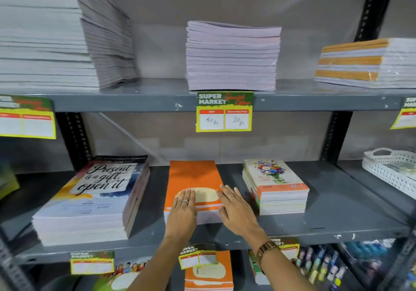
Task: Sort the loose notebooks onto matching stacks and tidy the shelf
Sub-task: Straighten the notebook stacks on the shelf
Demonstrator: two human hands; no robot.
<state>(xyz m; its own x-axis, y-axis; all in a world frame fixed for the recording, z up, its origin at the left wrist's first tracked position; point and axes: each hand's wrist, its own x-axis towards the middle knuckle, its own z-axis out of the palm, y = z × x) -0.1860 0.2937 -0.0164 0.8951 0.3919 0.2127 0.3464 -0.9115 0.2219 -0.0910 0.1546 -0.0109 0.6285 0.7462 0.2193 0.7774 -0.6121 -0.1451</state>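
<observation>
Both hands, left hand [183, 212] and right hand [236, 209], lie flat with open grip on the orange notebook stack [194, 178], mid-shelf between two neat stacks; sorting looks nearly finished, squaring remains.

— What frames the scene?
— A grey metal shelf [157, 101], its black perforated upright [373, 5] rising at the right.

— And behind the shelf?
— A plain grey-brown wall [247, 2], evenly lit. A yellow price tag [224, 111] hangs from the shelf's front edge.
</observation>
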